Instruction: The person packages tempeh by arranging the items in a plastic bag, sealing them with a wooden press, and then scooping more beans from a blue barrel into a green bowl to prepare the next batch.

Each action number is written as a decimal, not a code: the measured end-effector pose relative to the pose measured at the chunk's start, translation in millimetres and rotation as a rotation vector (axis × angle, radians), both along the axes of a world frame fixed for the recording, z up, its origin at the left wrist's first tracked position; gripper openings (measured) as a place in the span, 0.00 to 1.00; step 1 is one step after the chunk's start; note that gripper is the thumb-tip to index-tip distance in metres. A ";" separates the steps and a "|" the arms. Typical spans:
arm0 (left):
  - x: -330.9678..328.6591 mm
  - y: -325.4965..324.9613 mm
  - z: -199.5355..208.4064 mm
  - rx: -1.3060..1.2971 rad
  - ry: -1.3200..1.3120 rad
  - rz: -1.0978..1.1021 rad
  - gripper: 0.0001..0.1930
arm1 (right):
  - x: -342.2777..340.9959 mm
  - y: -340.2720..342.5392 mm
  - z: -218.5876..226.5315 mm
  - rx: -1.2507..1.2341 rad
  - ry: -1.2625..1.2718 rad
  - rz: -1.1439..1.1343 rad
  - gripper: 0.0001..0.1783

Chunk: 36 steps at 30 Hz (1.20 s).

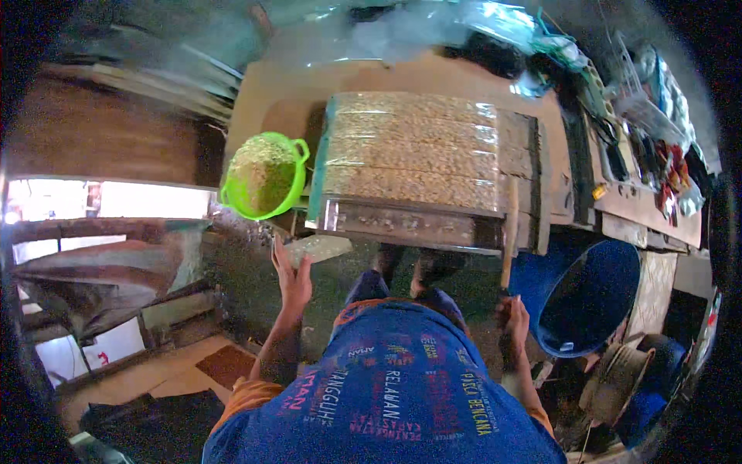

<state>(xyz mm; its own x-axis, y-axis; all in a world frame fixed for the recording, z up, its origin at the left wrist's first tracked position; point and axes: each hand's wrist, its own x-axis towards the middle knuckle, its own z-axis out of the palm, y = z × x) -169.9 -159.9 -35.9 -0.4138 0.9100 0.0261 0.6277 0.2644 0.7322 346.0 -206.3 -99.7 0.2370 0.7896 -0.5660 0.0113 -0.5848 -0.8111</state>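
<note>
R hand (517, 315) blurry, stick (509, 240) end prob. hidden there, far tabletop (270, 97) edge hazy.

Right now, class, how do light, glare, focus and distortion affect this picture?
Head view: the openings at left are blown out; head view: glare flecks the tray of pale granules; head view: the right hand on the wooden stick looks dim, haze softens the top, edges bend toward the dark rim.
</note>
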 end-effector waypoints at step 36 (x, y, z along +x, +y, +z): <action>-53.7 -42.3 106.7 -0.095 -0.860 -0.291 0.35 | -260.2 102.1 202.7 0.931 -0.294 0.834 0.64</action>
